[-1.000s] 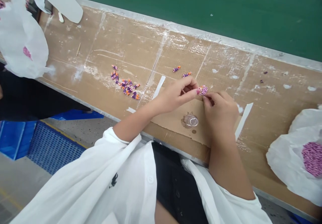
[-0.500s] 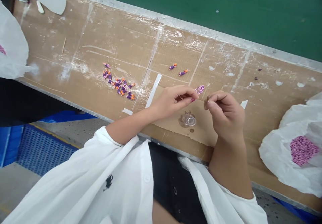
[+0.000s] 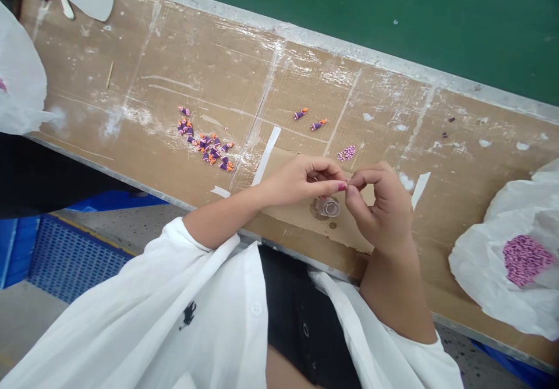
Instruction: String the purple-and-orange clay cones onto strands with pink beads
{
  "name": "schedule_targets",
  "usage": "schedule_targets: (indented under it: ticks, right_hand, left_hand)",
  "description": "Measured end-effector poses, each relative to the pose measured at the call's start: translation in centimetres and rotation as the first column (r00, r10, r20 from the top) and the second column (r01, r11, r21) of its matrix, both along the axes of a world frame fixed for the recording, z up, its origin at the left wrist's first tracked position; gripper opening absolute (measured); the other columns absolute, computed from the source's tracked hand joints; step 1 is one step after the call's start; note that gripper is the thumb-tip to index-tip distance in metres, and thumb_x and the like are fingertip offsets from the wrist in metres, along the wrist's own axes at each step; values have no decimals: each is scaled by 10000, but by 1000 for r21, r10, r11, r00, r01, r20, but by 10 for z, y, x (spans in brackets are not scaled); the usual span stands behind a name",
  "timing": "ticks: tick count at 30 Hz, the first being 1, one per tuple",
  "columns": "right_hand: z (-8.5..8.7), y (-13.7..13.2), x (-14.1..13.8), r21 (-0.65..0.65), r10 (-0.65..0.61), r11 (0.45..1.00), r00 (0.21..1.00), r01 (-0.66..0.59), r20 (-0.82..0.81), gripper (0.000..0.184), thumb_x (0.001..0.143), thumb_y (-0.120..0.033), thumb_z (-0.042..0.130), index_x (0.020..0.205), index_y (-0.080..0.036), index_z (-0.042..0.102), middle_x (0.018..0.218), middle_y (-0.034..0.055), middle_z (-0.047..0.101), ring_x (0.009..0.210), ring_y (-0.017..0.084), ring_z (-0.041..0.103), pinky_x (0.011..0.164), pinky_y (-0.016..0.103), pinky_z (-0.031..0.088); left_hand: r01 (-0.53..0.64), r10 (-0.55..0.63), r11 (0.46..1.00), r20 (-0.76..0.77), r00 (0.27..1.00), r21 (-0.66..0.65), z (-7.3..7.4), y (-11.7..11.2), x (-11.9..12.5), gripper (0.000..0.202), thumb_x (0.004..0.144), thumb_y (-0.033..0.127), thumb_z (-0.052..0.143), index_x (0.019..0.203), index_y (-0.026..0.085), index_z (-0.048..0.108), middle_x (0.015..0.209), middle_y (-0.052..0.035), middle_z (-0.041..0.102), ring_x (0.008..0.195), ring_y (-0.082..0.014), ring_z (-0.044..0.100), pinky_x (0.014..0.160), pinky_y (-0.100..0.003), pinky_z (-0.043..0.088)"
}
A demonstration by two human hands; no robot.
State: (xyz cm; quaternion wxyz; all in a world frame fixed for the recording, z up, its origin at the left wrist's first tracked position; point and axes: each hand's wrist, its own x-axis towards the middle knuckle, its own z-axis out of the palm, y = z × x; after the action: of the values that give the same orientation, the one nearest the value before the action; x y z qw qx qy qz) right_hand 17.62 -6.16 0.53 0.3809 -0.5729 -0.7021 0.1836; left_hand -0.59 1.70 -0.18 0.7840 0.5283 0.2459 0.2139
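Observation:
My left hand (image 3: 308, 180) is closed in a pinch above the piece of cardboard (image 3: 301, 211), thumb and forefinger pressed together. My right hand (image 3: 382, 205) pinches too, its fingertips meeting those of the left. Whatever lies between the fingers is too small and covered to make out. Just below the hands stands a small clear cup (image 3: 328, 207) on a wet-looking patch. Beyond the fingertips lies a little heap of pink-and-purple bits (image 3: 346, 153). Farther off are two small purple figures with orange tops, one (image 3: 300, 113) left of the other (image 3: 318, 124).
Several more purple-and-orange figures (image 3: 209, 147) lie in a cluster at left. White paper or plastic with pink bits (image 3: 526, 260) sits at right, and another white sheet (image 3: 20, 74) at far left. A thin stick (image 3: 109, 75) and white tape strips (image 3: 267, 155) are on the cardboard-covered table.
The hands have come together: my right hand moved left and the fingertips now touch. Half a second ago they were apart, with something thin stretching from the left fingertips toward the right.

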Motion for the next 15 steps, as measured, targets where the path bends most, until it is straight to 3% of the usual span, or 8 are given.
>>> schedule_targets:
  ticks: [4, 7, 11, 15]
  right_hand:
    - [-1, -2, 0, 86, 7, 996, 997, -14, 82, 98, 965, -249, 617, 875, -261, 580, 776, -14, 613, 704, 157, 596, 655, 328, 475]
    - [-1, -2, -1, 182, -7, 983, 996, -10, 92, 78, 960, -198, 645, 927, -263, 619, 823, -2, 667, 727, 153, 641, 664, 320, 502]
    - [-1, -3, -6, 281, -82, 958, 994, 59, 70, 102, 927, -188, 705, 969, -266, 656, 858, 6, 706, 731, 155, 673, 627, 317, 513]
    - [-1, -3, -9, 311, -113, 946, 993, 96, 36, 113, 901, -184, 723, 945, -267, 661, 837, 5, 707, 712, 165, 679, 610, 332, 515]
  left_hand:
    - [19, -19, 1000, 10, 1000, 3, 1, 2, -1, 439, 818, 545, 799, 848, 133, 651, 706, 12, 636, 659, -73, 610, 675, -243, 508]
    - [17, -14, 997, 41, 999, -81, 3, 2, -1, 483, 800, 595, 799, 833, 141, 638, 705, 15, 632, 646, -76, 620, 677, -252, 532]
    - [-20, 40, 982, 103, 994, -189, 3, -2, 2, 473, 793, 577, 817, 843, 143, 635, 759, 10, 652, 655, -73, 639, 681, -252, 551]
    - [-48, 69, 989, 147, 987, -140, 0, -6, 4, 417, 838, 533, 798, 859, 144, 648, 756, 8, 657, 665, -74, 648, 675, -241, 543]
